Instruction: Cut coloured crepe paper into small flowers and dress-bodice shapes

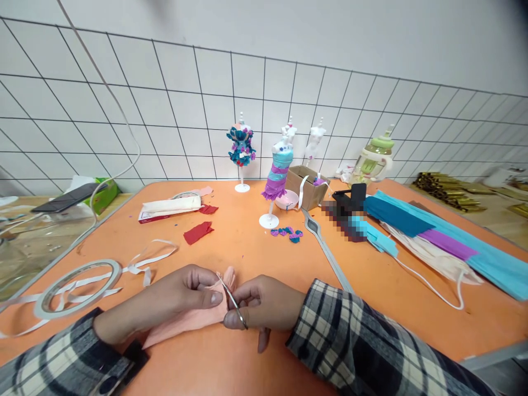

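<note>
My left hand [187, 289] is closed on a piece of pink crepe paper [185, 324], thumb on top near its right end. From there the paper trails down to the left under my forearm. My right hand [266, 302] has its thumb and fingers around a small pair of metal scissors [233, 300]. Their blades point up and left across the paper's end, close to my left thumb. A short end of the pink paper stands up beyond the blades. My right fingers hide part of the scissors' handles.
Left lies a roll of double-sided tape [41, 305] with loose strips. Red paper pieces [198, 232] lie farther back. Ahead stand a dressed mini mannequin [277, 170], another [241, 146], petal scraps [295, 238] and a cardboard box [309, 184]. Folded coloured paper [449, 242] lies right, near a bottle [373, 159].
</note>
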`<state>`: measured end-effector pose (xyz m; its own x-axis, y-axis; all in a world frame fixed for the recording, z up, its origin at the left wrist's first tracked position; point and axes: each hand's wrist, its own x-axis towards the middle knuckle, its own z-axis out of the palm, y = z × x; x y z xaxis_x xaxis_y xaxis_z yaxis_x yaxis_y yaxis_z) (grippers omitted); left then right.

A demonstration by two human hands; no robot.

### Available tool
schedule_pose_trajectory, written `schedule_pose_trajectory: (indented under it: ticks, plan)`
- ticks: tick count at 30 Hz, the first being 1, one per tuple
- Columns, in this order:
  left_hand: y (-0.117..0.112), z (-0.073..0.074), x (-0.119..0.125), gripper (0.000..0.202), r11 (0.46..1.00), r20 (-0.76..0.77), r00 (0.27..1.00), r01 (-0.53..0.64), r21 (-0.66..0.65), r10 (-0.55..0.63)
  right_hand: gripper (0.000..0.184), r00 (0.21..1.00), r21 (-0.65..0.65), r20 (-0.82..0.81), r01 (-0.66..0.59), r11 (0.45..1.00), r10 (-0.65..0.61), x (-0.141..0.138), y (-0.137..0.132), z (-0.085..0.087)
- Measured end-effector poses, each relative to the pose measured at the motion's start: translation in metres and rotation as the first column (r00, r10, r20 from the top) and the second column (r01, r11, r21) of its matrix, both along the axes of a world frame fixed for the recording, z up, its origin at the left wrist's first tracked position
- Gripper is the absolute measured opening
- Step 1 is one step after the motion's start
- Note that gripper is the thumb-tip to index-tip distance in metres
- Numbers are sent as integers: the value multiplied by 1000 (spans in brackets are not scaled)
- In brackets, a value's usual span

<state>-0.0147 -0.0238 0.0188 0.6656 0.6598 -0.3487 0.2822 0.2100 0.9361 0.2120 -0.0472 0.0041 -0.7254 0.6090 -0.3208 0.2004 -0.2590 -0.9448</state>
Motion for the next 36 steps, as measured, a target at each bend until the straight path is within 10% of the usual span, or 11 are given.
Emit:
schedule_pose_trajectory:
  ticks: [36]
  plan:
    - [0, 9, 4, 26, 998, 26, 998, 66, -17, -65, 29, 1000, -20, 26, 5, 1000, -5, -1, 0, -10]
